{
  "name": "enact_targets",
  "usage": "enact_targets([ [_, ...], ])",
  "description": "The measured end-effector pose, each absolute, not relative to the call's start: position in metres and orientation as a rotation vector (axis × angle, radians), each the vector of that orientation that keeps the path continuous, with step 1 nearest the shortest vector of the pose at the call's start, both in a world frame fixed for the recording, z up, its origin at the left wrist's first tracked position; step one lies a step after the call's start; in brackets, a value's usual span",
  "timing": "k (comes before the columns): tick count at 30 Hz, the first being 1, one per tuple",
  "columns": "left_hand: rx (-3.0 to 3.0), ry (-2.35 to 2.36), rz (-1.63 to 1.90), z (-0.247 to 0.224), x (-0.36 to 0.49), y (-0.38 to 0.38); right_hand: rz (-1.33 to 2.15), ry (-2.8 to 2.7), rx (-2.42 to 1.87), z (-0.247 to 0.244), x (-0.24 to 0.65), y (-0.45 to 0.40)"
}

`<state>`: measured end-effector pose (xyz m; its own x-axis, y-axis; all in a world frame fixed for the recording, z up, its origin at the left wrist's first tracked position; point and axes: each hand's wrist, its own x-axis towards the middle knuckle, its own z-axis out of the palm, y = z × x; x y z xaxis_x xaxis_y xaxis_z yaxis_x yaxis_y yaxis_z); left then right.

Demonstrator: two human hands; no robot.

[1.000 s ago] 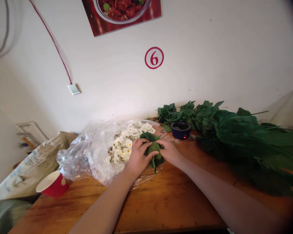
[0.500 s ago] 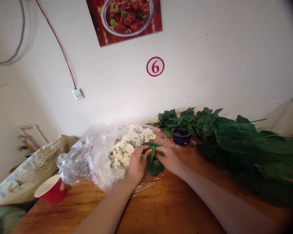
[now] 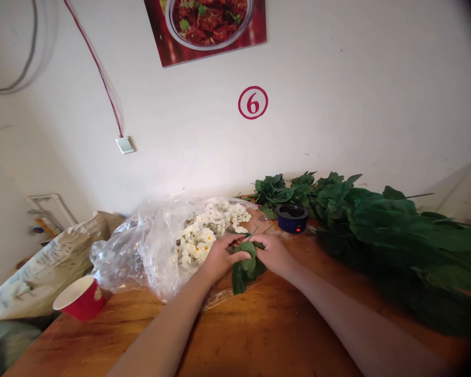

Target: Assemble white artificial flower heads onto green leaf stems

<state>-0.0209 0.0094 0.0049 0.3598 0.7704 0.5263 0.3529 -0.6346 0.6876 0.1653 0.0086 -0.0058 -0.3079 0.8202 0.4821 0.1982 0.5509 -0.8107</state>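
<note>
Over the middle of the wooden table (image 3: 235, 335), a small bunch of green artificial leaves (image 3: 248, 262) is held between both hands, with thin stems poking out at the top. My left hand (image 3: 223, 256) is closed on its left side, the thumb laid across a leaf. My right hand (image 3: 273, 252) grips the bunch from the right, its fingertips partly hidden by leaves. Just beyond my left hand, white artificial flowers (image 3: 198, 238) with yellow centres lie in a clear plastic bag (image 3: 157, 251).
A dark blue round pot (image 3: 292, 219) with a lit red light stands beyond my right hand. Heaped green leaves (image 3: 377, 220) cover the table's right side. A red paper cup (image 3: 84, 303) is near the left edge, beside a large sack (image 3: 43, 277).
The leaf bunch has turned and spread a little in my hands, and its lower leaves hang slightly nearer to me. My left thumb now lies across it. The camera view has shifted slightly.
</note>
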Motion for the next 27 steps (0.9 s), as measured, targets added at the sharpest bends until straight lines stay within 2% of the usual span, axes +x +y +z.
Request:
enact_targets([
  [4,2.402,1.005,0.970,0.016,-0.019,0.004,0.762,-1.841,-0.886,-0.003,0.167,0.008],
  [11,2.436,1.002,0.942,0.015,-0.017,0.003,0.681,-1.959,-1.006,-0.002,0.169,0.006],
  [20,1.983,1.084,0.732,0.010,-0.015,-0.003,0.892,-1.969,-0.886,-0.013,0.164,0.009],
  [27,1.894,1.004,0.796,0.011,-0.014,-0.002,0.815,-2.018,-1.004,-0.009,0.167,0.004],
])
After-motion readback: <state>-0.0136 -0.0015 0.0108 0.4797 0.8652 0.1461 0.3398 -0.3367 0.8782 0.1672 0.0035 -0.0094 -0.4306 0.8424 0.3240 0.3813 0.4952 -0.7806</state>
